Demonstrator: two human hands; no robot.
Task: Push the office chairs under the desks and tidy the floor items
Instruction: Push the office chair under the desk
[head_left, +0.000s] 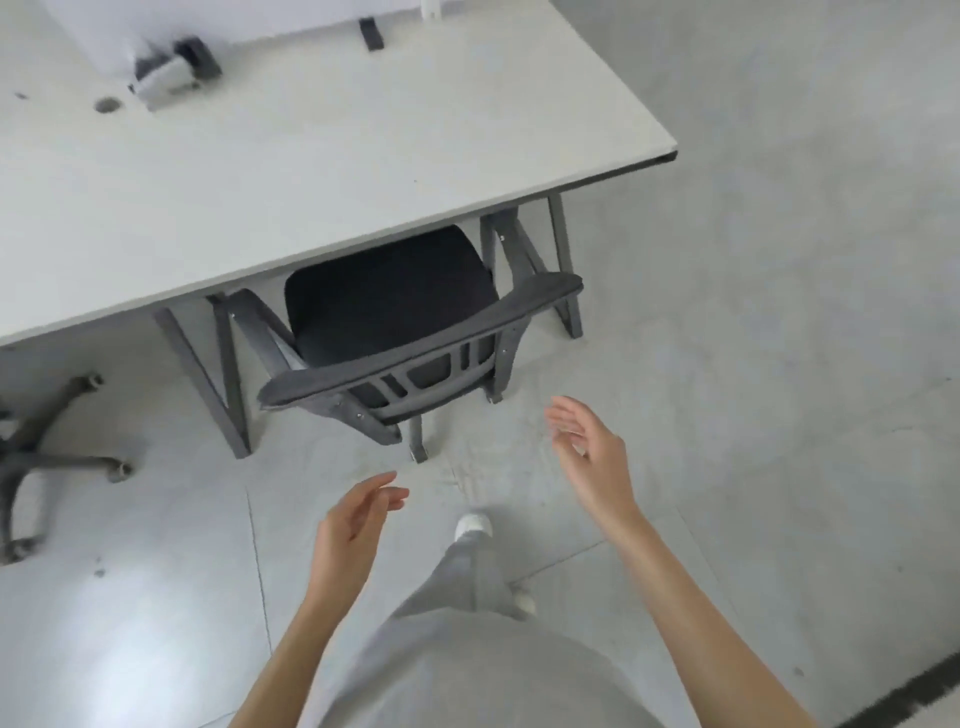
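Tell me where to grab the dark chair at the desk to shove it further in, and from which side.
Take the dark chair by its curved top rail, from behind, where the person stands. The rail faces both open hands, left hand and right hand, and its seat already points under the desk.

I can read no text, label, brand or number anywhere; the small device (171, 73) on the surface (311, 171) is too blurred to tell.
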